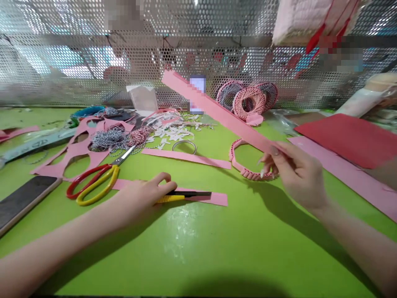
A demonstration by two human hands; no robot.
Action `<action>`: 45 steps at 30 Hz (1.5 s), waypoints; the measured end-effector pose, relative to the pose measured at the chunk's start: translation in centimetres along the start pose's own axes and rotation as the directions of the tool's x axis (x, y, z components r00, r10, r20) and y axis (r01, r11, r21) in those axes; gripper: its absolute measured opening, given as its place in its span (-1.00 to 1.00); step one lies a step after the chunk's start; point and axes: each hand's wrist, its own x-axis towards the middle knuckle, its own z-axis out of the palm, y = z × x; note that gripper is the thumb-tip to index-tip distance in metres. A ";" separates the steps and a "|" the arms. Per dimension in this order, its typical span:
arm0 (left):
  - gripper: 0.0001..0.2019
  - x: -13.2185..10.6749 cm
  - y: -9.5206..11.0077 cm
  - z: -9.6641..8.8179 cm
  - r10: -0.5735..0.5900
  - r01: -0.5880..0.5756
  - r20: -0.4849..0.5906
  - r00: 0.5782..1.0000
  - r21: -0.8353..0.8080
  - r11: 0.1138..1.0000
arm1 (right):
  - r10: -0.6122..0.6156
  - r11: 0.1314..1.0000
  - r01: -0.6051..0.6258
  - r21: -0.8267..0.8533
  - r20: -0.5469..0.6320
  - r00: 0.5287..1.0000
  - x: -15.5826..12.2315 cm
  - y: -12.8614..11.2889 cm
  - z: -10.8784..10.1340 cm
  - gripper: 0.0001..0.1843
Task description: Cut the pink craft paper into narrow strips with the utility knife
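Note:
My left hand is shut on a yellow utility knife, which lies across a pink foam strip on the green table. My right hand pinches the end of a long pink foam strip, which rises toward the back of the table. Just below those fingers lies a ribbed pink foam ring. Left of my left hand rest red-and-yellow-handled scissors, their blades pointing away from me.
Behind the scissors lie a pink foam cut-out with large holes, a twine hank, and paper scraps. Pink twine-wrapped rings stand at the back. A red sheet lies right, a phone left, and a perforated metal screen behind.

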 end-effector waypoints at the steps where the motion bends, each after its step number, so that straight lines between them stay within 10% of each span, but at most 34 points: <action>1: -0.65 0.6 -0.1 0.2 -0.011 0.011 -0.007 1.000 -0.016 1.000 | 0.012 1.000 -0.012 0.001 -0.014 1.000 0.1 -0.1 0.0 -0.77; 13: -0.75 1.9 -0.7 -1.4 0.148 -0.130 0.034 0.988 -0.320 0.938 | 0.005 0.998 -0.004 0.065 -0.020 1.000 0.1 -1.2 -0.5 -0.81; 18: -0.75 3.2 -2.8 -0.1 0.285 -0.307 -0.116 0.952 -0.408 0.860 | -0.028 0.998 0.029 0.055 -0.019 0.999 0.1 -1.4 -0.6 -0.80; 24: -0.72 5.2 -2.5 0.6 0.171 -0.244 -0.231 0.958 -0.337 0.909 | -0.051 0.998 0.051 0.040 0.001 0.999 -0.2 -1.6 -0.4 -0.82; 32: -0.50 -3.4 1.8 4.3 0.008 -0.061 -0.421 0.907 -0.111 0.992 | -0.073 0.995 0.071 0.067 0.031 0.997 -0.4 -1.8 -0.3 -0.80; 40: -0.49 -3.5 1.3 1.3 0.032 -0.031 -0.003 0.999 -0.344 0.939 | -0.109 0.990 0.103 0.100 0.058 0.992 -1.0 -1.9 0.5 -0.76; 45: -0.42 -0.2 -0.2 -1.4 0.115 0.045 0.263 0.958 -0.533 0.845 | -0.131 0.990 0.126 0.055 0.098 0.986 -1.1 -2.2 0.6 -0.80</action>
